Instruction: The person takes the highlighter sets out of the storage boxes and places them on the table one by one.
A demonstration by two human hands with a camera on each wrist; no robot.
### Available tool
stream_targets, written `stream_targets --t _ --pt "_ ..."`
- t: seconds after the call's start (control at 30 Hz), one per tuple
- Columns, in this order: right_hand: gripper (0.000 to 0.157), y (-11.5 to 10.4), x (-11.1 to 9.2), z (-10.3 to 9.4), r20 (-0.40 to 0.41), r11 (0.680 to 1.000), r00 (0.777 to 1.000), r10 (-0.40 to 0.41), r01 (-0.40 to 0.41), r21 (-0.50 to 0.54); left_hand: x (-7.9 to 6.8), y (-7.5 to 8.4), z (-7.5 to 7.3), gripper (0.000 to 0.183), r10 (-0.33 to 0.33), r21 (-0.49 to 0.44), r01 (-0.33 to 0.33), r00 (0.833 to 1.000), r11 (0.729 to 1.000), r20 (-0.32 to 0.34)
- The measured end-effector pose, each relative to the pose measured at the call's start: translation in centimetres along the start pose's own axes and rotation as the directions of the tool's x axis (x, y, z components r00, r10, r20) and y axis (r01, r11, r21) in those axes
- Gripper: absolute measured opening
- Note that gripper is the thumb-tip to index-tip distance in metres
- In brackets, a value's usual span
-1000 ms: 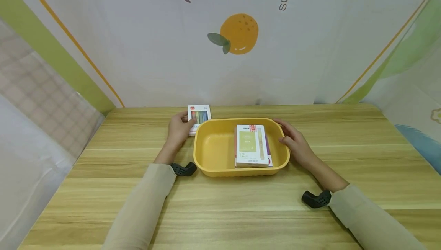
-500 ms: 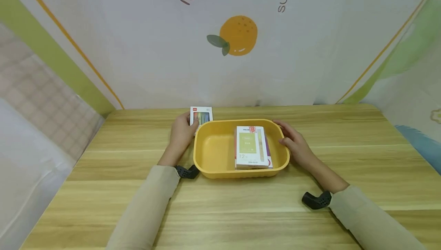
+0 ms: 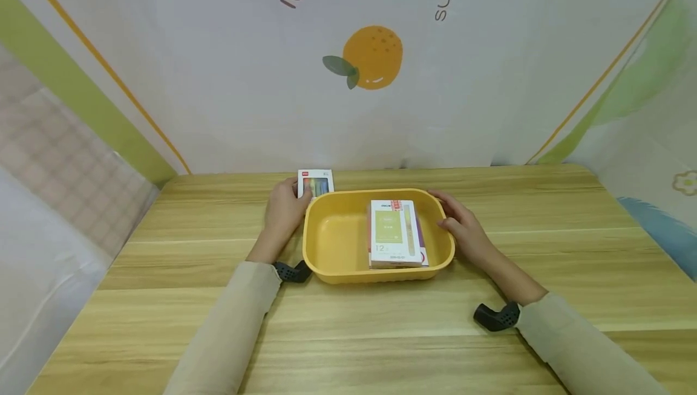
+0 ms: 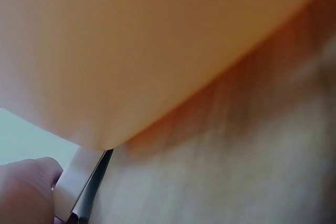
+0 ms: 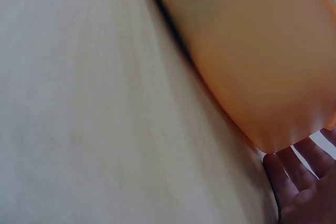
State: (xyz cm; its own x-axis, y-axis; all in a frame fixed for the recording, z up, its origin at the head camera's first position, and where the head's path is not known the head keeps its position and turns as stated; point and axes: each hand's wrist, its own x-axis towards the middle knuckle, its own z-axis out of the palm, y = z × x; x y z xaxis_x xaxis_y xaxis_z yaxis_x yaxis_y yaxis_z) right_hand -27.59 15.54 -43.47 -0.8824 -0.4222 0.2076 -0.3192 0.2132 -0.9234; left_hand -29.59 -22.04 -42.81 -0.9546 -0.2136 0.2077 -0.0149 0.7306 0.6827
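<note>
In the head view a yellow plastic bin (image 3: pixel 337 277) sits in the middle of the table. My left hand (image 3: pixel 284 206) grips a white box (image 3: pixel 316 174) with a window of coloured sticks, just behind the bin's left back corner; the bin hides its lower part. The left wrist view catches the box's edge (image 4: pixel 79 187) beside my fingers. At the bin's right end my right hand (image 3: pixel 467 231) holds the rim, thumb over it and fingers against the outer wall. Inside the bin's right half lies a white and green box (image 3: pixel 389 231) marked 12, over a purple-edged item (image 3: pixel 422 241).
The wood-grain table (image 3: pixel 359 346) reaches back to a white cloth (image 3: pixel 245 92) printed with oranges. More cloth hangs at both sides. A black wrist mount (image 3: pixel 497 317) sits at my right cuff, another black mount (image 3: pixel 294 271) close to the bin's left end.
My left hand has slid the white box slightly right behind the bin, so more of its lower part is covered. My right hand keeps its hold on the bin's rim. The view has shifted a little.
</note>
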Motion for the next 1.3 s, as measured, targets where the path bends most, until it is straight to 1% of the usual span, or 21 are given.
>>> stream_targets --t 0.2,0.43,0.67,0.8,0.93,1.13,1.23,1.3 --pt "0.058 0.1 0.1 0.1 -0.003 1.0 1.0 0.0 0.0 0.0 0.0 -0.2 0.0 0.048 0.011 -0.016 -0.011 1.0 1.0 -0.012" --pt "0.059 0.4 0.2 0.4 -0.001 1.0 1.0 -0.013 0.013 -0.007 0.1 -0.7 0.0 0.047 0.003 0.009 -0.003 1.0 1.0 -0.014" --pt "0.059 0.3 0.1 0.2 -0.005 1.0 1.0 -0.004 0.004 0.009 0.4 -0.5 -0.1 0.046 0.003 0.021 -0.003 1.0 1.0 -0.008" --pt "0.058 0.1 0.2 0.1 -0.006 1.0 1.0 -0.012 0.012 0.006 0.7 -0.4 0.0 0.048 -0.002 0.03 0.002 1.0 1.0 0.0" --pt "0.059 0.1 0.2 0.1 -0.003 1.0 1.0 -0.026 0.026 0.006 1.0 -0.5 -0.1 0.049 -0.019 0.0 0.019 1.0 1.0 0.008" --pt "0.059 0.1 0.2 0.1 -0.006 1.0 1.0 -0.021 0.021 0.009 1.2 -0.9 -0.2 0.044 -0.063 -0.097 0.065 0.998 0.993 0.028" --pt "0.059 0.1 0.2 0.1 -0.007 1.0 1.0 -0.016 0.016 0.005 1.2 -1.0 -0.4 0.042 -0.068 -0.121 0.075 0.996 0.99 0.058" --pt "0.059 0.2 0.2 0.0 -0.009 1.0 1.0 -0.012 0.012 -0.001 1.2 -1.1 -0.6 0.042 -0.071 -0.157 0.086 0.992 0.984 0.1"
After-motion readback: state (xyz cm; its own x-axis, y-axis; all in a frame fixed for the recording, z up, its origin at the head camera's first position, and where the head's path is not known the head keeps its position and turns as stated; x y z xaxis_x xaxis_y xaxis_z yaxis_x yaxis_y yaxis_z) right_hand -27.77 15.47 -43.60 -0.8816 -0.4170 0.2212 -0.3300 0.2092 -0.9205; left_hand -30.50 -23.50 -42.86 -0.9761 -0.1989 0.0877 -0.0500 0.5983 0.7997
